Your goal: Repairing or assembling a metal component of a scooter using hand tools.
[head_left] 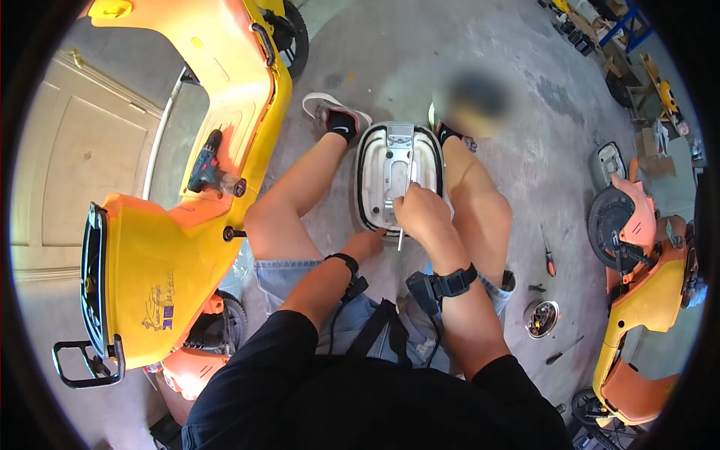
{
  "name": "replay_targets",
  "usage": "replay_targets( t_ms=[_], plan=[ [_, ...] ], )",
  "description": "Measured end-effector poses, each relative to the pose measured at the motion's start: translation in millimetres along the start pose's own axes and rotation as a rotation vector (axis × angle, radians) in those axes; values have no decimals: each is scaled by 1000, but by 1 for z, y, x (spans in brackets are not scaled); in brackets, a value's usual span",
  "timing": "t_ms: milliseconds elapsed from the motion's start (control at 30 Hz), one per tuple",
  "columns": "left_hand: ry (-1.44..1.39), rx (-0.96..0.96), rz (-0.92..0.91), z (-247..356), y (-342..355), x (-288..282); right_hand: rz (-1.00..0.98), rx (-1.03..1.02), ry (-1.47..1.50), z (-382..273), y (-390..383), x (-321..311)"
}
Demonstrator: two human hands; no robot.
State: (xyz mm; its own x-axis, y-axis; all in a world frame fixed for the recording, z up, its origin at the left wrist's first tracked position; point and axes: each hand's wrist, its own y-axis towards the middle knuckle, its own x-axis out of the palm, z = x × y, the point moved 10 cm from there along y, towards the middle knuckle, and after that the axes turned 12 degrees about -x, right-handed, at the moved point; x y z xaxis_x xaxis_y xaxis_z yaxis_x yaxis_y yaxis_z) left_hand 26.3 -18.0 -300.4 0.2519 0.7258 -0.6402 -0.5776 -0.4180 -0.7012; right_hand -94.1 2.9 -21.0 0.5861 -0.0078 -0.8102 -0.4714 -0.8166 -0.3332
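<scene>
A scooter seat point(365, 172) lies upside down between my legs, its white underside with a black rim and a metal hinge plate facing up. My right hand point(424, 214) is closed around a long thin silver metal tool point(400, 238), which sticks out past both sides of the fist over the right half of the seat. What kind of tool it is cannot be made out. My left hand point(364, 244) holds the seat's near-left edge, with its fingertips partly hidden there.
A yellow scooter point(165, 277) stands at left, with a cordless drill point(206, 166) on its footboard. On the floor at right are a screwdriver point(550, 259), a round dish of small parts point(541, 306) and another screwdriver point(564, 351). Another yellow scooter point(645, 300) stands far right.
</scene>
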Motion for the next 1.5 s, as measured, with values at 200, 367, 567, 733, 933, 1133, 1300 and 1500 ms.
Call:
replay_targets(
  t_ms=[200, 367, 567, 733, 933, 1133, 1300, 1500],
  plan=[
    [-41, 21, 114, -25, 8, -14, -2, -45, 14, -9, 5, 8],
    [9, -63, 117, -11, -7, -26, -17, -72, 4, -4, 6, 13],
    [17, -43, 94, -19, -8, -24, -91, -68, -16, -19, -2, 10],
    [139, -84, 28, -29, -8, -15, -171, -100, -25, -24, -6, 23],
    [122, 25, 30, -11, 4, -5, -115, -116, 39, -8, -6, 24],
    [49, 87, 79, -27, 21, -24, -58, -177, 74, -28, -3, 28],
    [-329, 166, 445, -1, 29, -79, 19, -77, 157, 0, -10, 33],
    [-1845, -31, -158, -33, -77, -173, 95, -96, 229, -22, -21, 35]
  ],
)
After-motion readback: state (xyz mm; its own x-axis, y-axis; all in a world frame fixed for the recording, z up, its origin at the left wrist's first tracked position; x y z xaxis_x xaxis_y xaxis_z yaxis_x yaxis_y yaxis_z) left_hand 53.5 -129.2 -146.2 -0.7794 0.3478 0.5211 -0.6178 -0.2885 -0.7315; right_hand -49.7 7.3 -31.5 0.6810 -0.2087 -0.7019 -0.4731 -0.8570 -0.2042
